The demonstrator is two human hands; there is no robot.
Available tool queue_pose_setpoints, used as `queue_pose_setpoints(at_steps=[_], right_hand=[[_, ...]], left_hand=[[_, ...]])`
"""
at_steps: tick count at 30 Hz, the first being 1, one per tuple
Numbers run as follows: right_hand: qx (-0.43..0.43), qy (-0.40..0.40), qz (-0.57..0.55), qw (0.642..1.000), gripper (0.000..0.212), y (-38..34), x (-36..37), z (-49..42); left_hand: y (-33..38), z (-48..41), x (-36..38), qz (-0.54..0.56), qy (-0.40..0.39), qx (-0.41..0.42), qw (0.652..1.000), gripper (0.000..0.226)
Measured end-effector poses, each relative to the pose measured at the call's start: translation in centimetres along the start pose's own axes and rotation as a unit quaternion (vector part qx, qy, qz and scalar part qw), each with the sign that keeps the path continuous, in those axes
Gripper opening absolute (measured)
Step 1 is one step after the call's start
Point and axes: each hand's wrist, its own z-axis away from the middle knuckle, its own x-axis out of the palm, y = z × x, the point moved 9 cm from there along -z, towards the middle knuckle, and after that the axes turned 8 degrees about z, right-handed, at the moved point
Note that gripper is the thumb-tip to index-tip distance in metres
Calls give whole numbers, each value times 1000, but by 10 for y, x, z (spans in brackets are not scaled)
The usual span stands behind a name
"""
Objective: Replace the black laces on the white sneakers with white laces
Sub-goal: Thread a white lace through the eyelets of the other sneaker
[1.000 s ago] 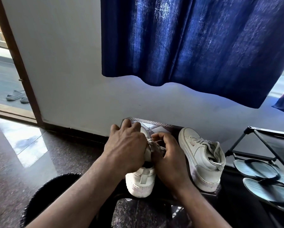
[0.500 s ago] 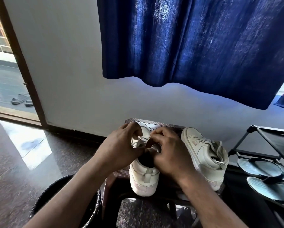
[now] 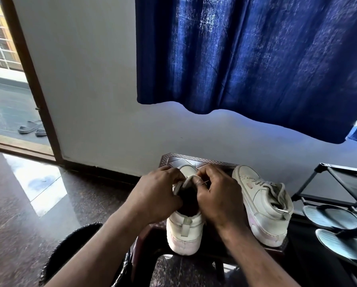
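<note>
Two white sneakers stand on a dark stool (image 3: 196,160). The nearer sneaker (image 3: 184,230) has its heel toward me. My left hand (image 3: 155,195) curls over its left side and pinches the white lace (image 3: 178,186) near the tongue. My right hand (image 3: 216,195) curls over the right side and pinches the same lace at the top eyelets. The second sneaker (image 3: 264,208) stands to the right, laced in white, with a lace end hanging at its collar. No black lace is in view.
A black shoe rack (image 3: 339,183) with pale blue flip-flops (image 3: 334,224) stands at the right. A dark round fuzzy thing (image 3: 70,247) lies on the polished floor at lower left. A blue curtain (image 3: 245,54) hangs above; an open doorway is far left.
Both hands have shifted up toward the tongue of the nearer sneaker and closed in together on the lace. The view has moved slightly to the left.
</note>
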Motion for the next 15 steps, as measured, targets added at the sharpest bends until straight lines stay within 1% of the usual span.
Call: queue_pose_setpoints(at_steps=[3,4,6,8,10,12,15], right_hand=[[-5,-6,-5,1000,12,2,-1,-3],[-10,-9,-10,1000,12,2,-2,-4],[-15,-14,-15,1000,13,4,-2,-4],[-16,-16,-22,1000,11,7,-1,-4],[-19,-19,-35,999,7,8,1,-2],[-19,-23,-47,998,10,9,3,0],[-17,-16,-36,999,13,9,3,3]], left_hand=[[-2,2,-4,-7,24,-5,1000,37],[-6,2,-5,11,29,-18,999,32],[-17,2,-5,100,36,-57,993,26],[-31,1,0,217,40,-110,969,31],[-42,1,15,308,18,-164,937,36],[-49,1,27,355,2,-198,914,34],[-60,1,31,396,-1,-245,885,29]])
